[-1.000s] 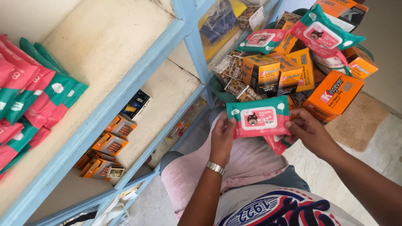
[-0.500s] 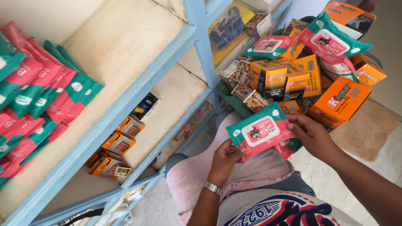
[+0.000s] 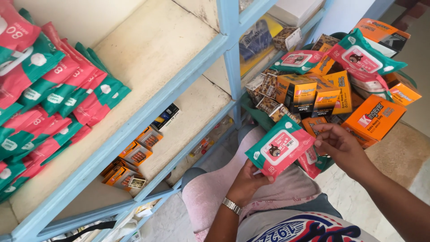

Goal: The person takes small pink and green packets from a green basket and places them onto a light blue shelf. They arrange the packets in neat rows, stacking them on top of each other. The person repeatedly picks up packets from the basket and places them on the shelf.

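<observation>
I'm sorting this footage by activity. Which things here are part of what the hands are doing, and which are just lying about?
In hand:
- left hand holding a teal-and-pink wipes pack
- right hand at a second pack
- matching packs on the top shelf

Lying about:
- orange boxes
- small boxes on the lower shelf

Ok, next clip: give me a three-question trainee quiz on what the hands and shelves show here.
1. True or false: the left hand holds a teal and pink wipes pack.
2. Which is nearest the right hand? A) a second wipes pack B) a glass bottle C) a pair of scissors
3. Fill in: the row of matching wipes packs lies on the ___ shelf of the blue rack.

Key: 1 true; 2 A; 3 upper. The small orange boxes sit on the shelf below, and the heap of orange boxes lies beyond the hands.
</observation>
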